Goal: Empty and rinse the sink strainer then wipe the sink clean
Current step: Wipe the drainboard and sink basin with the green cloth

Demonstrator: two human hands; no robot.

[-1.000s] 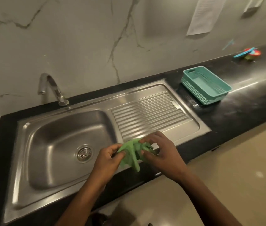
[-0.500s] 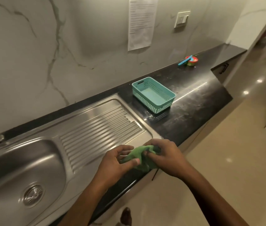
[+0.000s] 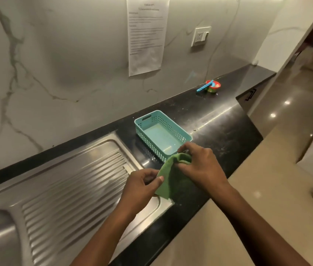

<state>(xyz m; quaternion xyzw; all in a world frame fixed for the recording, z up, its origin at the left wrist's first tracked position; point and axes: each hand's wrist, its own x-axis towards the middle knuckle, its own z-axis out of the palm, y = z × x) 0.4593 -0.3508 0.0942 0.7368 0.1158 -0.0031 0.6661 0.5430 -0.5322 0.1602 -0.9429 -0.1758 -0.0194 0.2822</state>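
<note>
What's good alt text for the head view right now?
Two bare hands, left hand and right hand, hold a green cloth between them above the right end of a steel sink's drainboard. Just beyond sits an empty teal basket on the black counter, with a printed notice on the marble wall.

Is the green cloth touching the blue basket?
Cannot tell. In the head view the green cloth, held by both hands, overlaps the teal basket's near corner, so no contact or gap shows.
</note>
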